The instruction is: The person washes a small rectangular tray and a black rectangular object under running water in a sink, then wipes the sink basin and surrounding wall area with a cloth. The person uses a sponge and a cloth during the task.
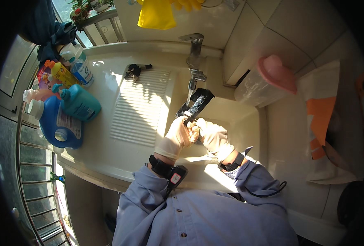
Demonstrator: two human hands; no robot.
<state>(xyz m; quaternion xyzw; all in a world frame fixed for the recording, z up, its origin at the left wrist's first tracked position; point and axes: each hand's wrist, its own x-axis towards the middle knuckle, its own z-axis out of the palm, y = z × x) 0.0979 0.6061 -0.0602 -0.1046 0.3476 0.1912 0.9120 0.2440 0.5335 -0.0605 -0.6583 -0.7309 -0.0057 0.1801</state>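
Water runs from the chrome faucet onto a wet black plastic part with an opening in it, tilted over the sink basin. My left hand, in a pale thin glove, is closed around the lower end of this part. Close beside it, my right hand, gloved too, has its fingertips bent at the part's lower end; what lies between these fingers is hidden. Both wrists carry black straps. A dark crumpled cloth lies at the top of the ribbed washboard, left of the basin.
At the left stand a blue detergent jug, a teal pump bottle, a yellow bottle and a spray bottle. A clear container with a pink lid is right of the faucet. Yellow gloves hang above.
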